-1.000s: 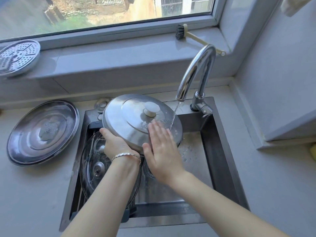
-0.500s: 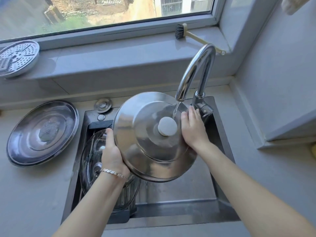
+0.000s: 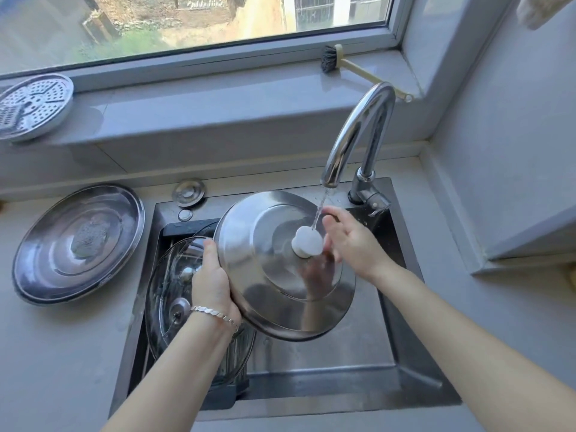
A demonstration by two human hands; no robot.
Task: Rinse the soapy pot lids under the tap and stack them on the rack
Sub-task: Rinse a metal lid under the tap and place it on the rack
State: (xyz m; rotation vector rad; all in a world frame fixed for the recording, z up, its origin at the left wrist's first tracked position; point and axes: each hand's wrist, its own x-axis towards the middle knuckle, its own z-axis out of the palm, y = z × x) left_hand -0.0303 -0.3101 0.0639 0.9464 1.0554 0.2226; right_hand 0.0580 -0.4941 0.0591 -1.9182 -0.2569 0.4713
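A steel pot lid (image 3: pixel 265 275) with a white knob (image 3: pixel 307 242) is tilted over the sink, its top facing me. My left hand (image 3: pixel 212 283) grips its left rim. My right hand (image 3: pixel 352 241) lies against the lid's right side just past the knob, fingers fairly straight. A thin stream from the chrome tap (image 3: pixel 355 135) falls on the knob. Two glass lids (image 3: pixel 174 275) stand in the dark rack (image 3: pixel 224 391) in the sink's left part, partly hidden by my left arm.
A large steel lid (image 3: pixel 78 241) lies upside down on the counter to the left. A perforated steamer plate (image 3: pixel 31 106) and a brush (image 3: pixel 330 59) sit on the windowsill. The sink (image 3: pixel 343 363) has a bare steel bottom at the right. A wall ledge (image 3: pixel 530 244) juts out far right.
The lid tipped up from flat-ish to face me and shifted right under the stream. My right hand left the lid's near face, went to the far right rim, then came in beside the knob.
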